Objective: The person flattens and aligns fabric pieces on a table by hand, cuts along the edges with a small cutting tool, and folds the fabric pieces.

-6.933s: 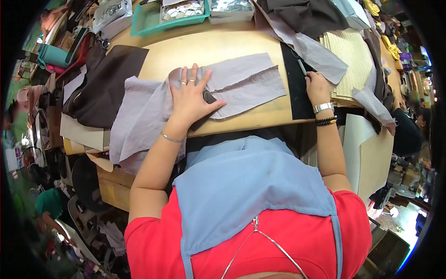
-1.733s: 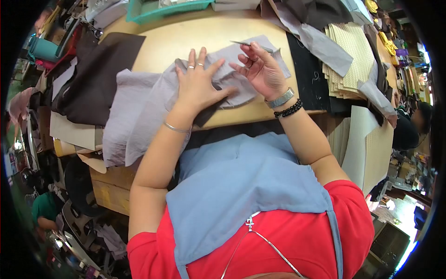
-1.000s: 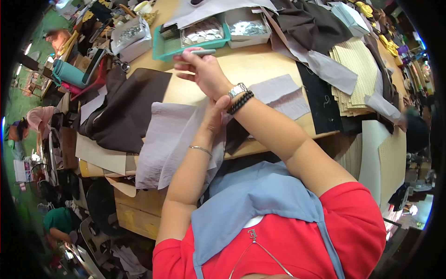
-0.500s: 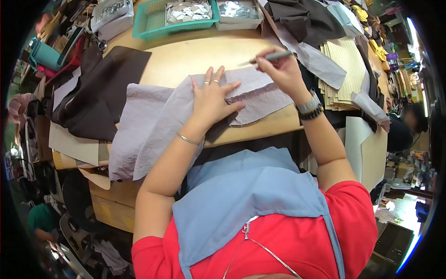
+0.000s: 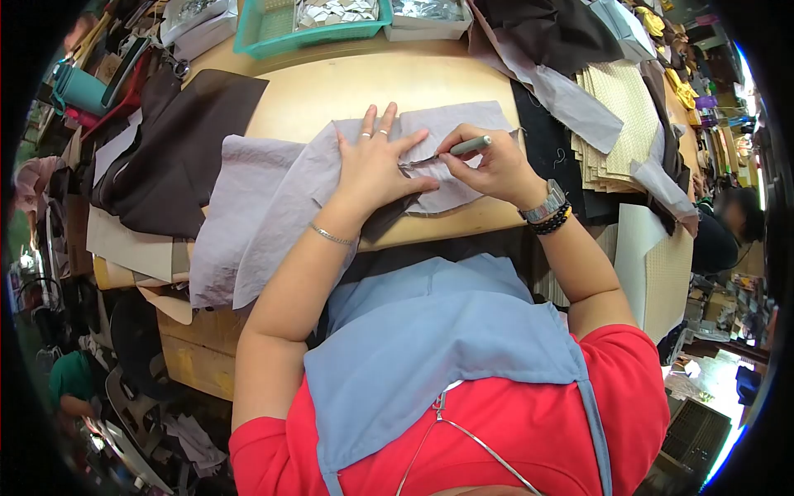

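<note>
Light grey-lilac fabric [image 5: 256, 186] is spread across the wooden table in front of me. My left hand [image 5: 374, 169] lies flat on it, fingers spread, thumb and fingers on either side of a dark seam line. In my right hand [image 5: 494, 172] is a slim pointed tool with a grey handle [image 5: 471, 146], gripped between thumb and fingers. Its tip is down at the dark line, close to my left fingers; whether it pierces the cloth I cannot tell. A piece of dark brown material [image 5: 387, 221] shows beneath the fabric under my left wrist.
Dark brown material [image 5: 169, 169] is heaped at the left. At the back stand a teal basket [image 5: 269, 41] with small pale pieces and a white box [image 5: 426, 31] of small parts. Stacked cream sheets [image 5: 620, 124] lie at the right. Other people are at both edges.
My right hand has come down and toward me, bringing the tool from above the fabric's far edge to the dark line. My left hand stays pressed on the cloth.
</note>
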`<state>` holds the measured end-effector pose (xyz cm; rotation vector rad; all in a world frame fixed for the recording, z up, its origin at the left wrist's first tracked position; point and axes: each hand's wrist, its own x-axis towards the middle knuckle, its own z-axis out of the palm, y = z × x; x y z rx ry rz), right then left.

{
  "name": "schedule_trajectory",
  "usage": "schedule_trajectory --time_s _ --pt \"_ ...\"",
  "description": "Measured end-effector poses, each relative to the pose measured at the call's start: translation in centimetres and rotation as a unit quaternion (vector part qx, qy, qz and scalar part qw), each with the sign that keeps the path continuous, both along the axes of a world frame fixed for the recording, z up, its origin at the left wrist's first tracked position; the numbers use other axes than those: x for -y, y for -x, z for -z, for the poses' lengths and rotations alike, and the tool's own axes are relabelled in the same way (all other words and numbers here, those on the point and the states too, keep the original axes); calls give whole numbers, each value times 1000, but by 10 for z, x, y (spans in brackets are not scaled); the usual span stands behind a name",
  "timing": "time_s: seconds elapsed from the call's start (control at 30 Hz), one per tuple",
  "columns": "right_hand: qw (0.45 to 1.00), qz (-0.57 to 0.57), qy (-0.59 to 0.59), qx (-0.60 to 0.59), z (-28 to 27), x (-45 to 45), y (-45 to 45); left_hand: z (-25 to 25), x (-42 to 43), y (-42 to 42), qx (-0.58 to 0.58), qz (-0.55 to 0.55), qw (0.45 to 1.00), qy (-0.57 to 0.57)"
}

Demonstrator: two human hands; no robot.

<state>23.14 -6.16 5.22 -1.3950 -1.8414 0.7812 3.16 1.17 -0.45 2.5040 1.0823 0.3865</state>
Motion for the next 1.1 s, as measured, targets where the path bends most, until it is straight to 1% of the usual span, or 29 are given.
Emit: schedule_trajectory --time_s 0.3,0.4,0.5,0.8,0.9,1.1 --pt "1000 -1 2 7 5 -1 1 2 0 0 4 2 1000 3" --pt "999 -7 12 30 1 -1 2 1 0 0 -2 1 1000 8" --pt "999 -9 -17 49 3 -2 0 1 0 0 1 1 1000 7" --pt "994 38 -30 98 -3 5 -28 0 0 -1 -17 1 1000 3" --pt "994 54 -6 92 -8 7 -34 0 0 -1 -17 -1 1000 -6" --pt "993 69 -13 93 -7 7 -38 0 0 -1 -18 2 1000 -4"
